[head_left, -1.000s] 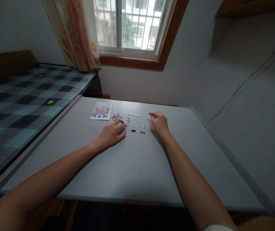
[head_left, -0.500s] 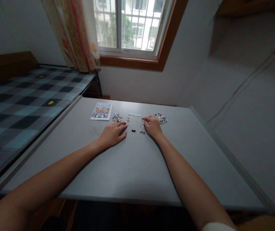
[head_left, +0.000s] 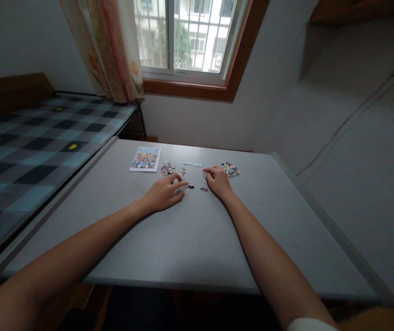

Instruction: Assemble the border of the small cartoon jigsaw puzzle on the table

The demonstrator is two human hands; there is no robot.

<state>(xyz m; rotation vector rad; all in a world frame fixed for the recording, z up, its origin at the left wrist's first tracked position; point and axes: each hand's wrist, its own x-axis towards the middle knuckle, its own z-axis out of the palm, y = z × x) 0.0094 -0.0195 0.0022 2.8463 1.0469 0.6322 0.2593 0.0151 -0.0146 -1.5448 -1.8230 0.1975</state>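
My left hand (head_left: 165, 191) is open over the table, its index finger reaching to the edge of a small dark puzzle piece (head_left: 191, 187). Just beyond its fingers stands a short upright strip of joined puzzle pieces (head_left: 182, 171). My right hand (head_left: 219, 180) rests on the table with its fingers curled; what lies under the fingertips, if anything, is hidden. Beside it are a pale puzzle piece (head_left: 203, 181) and a dark-and-white puzzle piece (head_left: 204, 189). A pale blue row of joined pieces (head_left: 193, 164) lies farther back between the hands.
One pile of loose puzzle pieces (head_left: 167, 168) lies left of the strip, another pile (head_left: 230, 169) right of my right hand. A printed picture sheet (head_left: 145, 159) is at the table's back left. A checkered bed (head_left: 45, 147) adjoins the white table (head_left: 183, 248).
My left hand has moved slightly right, its index finger now stretched from the upright strip to the dark piece. My right hand has stayed in place.
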